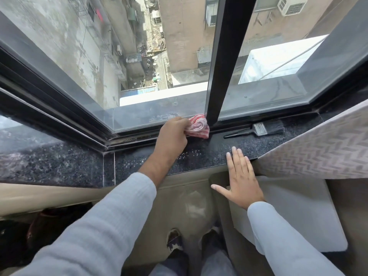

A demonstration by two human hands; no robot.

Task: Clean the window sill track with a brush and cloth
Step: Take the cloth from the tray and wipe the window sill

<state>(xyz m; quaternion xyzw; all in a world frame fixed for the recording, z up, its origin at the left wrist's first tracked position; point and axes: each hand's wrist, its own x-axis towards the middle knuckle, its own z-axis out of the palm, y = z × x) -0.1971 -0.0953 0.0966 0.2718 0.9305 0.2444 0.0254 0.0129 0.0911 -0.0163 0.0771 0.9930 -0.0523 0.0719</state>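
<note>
Looking down from the head camera, the left hand point(171, 136) grips a bunched red-and-white striped cloth point(198, 126), its fingers curled shut around the fabric's near end. The cloth is pressed into the dark window sill track point(139, 138), right at the foot of the black vertical window frame bar point(221, 62), touching it. The right hand point(242, 180) lies flat, palm down, with its fingers point(235, 158) stretched out close together and the thumb splayed to the left; the fingertips rest on the front edge of the speckled dark granite sill point(59, 164), and the hand holds nothing. A black-handled brush point(256, 130) with dark bristles lies on its side on the sill just beside the track, to the right of the cloth and apart from both hands, its bristles pointing right. Both arms wear light grey sleeves point(103, 226). A patterned curtain point(322, 148) hangs at the right edge, its lower corner near the right hand. Below, the person's feet stand on the floor point(179, 198). Through the glass, buildings and an alley lie far beneath.
</note>
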